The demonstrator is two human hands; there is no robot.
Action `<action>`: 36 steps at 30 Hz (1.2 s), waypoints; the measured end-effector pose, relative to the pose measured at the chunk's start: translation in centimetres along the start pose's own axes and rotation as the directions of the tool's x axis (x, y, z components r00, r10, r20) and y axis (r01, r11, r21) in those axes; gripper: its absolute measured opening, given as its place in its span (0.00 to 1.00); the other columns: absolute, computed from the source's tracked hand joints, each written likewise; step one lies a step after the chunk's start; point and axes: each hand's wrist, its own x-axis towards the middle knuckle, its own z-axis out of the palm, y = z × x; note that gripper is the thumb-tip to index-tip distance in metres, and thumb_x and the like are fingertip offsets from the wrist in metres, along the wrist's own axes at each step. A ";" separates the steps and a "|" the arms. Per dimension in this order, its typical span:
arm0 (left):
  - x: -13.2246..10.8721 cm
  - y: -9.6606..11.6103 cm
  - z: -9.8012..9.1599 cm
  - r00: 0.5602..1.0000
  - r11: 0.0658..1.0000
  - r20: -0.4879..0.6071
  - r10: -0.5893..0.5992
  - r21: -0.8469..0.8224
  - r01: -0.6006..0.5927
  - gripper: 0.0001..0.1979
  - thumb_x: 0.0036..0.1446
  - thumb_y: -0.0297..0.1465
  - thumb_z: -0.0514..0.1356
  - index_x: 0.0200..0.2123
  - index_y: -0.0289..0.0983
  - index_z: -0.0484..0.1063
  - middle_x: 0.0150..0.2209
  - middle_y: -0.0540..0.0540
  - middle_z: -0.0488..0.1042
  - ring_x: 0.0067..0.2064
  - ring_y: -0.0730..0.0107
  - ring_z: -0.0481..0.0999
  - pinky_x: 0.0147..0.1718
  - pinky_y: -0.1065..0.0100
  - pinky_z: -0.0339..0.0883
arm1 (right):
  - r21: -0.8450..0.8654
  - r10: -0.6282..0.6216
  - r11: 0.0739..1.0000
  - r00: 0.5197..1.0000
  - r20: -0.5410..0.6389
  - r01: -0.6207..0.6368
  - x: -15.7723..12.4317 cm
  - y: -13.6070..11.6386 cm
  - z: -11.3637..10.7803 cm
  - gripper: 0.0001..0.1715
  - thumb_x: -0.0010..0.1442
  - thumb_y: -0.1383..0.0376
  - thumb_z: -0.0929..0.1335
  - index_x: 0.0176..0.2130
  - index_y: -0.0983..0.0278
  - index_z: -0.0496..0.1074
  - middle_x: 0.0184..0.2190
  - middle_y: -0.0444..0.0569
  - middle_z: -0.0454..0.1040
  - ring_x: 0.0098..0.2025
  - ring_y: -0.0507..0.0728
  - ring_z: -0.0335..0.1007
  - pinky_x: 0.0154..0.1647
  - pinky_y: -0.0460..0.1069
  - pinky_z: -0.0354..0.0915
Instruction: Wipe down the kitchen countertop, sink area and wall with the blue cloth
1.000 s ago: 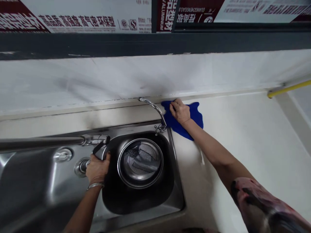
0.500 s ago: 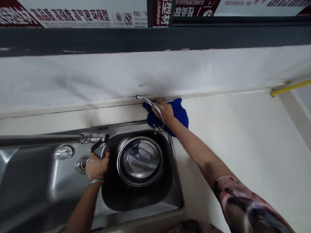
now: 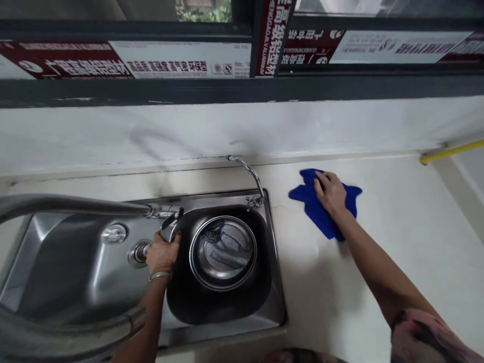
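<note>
Pressing flat on the crumpled blue cloth (image 3: 324,209) at three o'clock of the stainless steel sink (image 3: 75,272), the right hand (image 3: 329,191) is risking sliding off, while the left hand (image 3: 162,250) is gripping the sink's inner rim.

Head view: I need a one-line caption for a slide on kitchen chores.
Right hand presses a blue cloth on the white counter; left hand rests on the sink rim.
</note>
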 end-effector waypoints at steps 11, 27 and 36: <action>0.0 0.0 0.2 1.000 1.000 -0.025 0.010 0.021 -0.009 0.43 0.59 0.59 0.54 0.64 0.31 0.66 0.50 0.24 0.78 0.54 0.33 0.78 0.52 0.44 0.72 | -0.131 -0.214 0.963 0.966 0.148 0.234 -7.9 -3.7 -2.8 0.29 0.72 0.58 0.61 0.68 0.59 0.68 0.62 0.56 0.72 0.50 0.67 0.66 0.49 0.61 0.62; -0.3 -0.3 0.7 0.999 1.000 -0.033 0.011 0.005 -0.011 0.39 0.60 0.56 0.56 0.63 0.32 0.67 0.48 0.26 0.80 0.53 0.34 0.79 0.52 0.46 0.71 | 0.537 -0.772 0.563 0.632 0.070 0.628 9.3 -19.4 9.1 0.22 0.74 0.64 0.61 0.61 0.57 0.75 0.58 0.51 0.77 0.54 0.61 0.74 0.57 0.58 0.70; -0.6 -0.1 0.2 1.000 1.000 -0.004 -0.003 0.007 0.003 0.38 0.61 0.55 0.56 0.64 0.33 0.66 0.47 0.27 0.80 0.53 0.36 0.79 0.52 0.47 0.71 | 0.669 -0.923 0.357 0.358 0.143 0.652 10.5 -25.1 9.4 0.23 0.75 0.64 0.60 0.62 0.58 0.75 0.63 0.52 0.73 0.57 0.59 0.71 0.61 0.59 0.66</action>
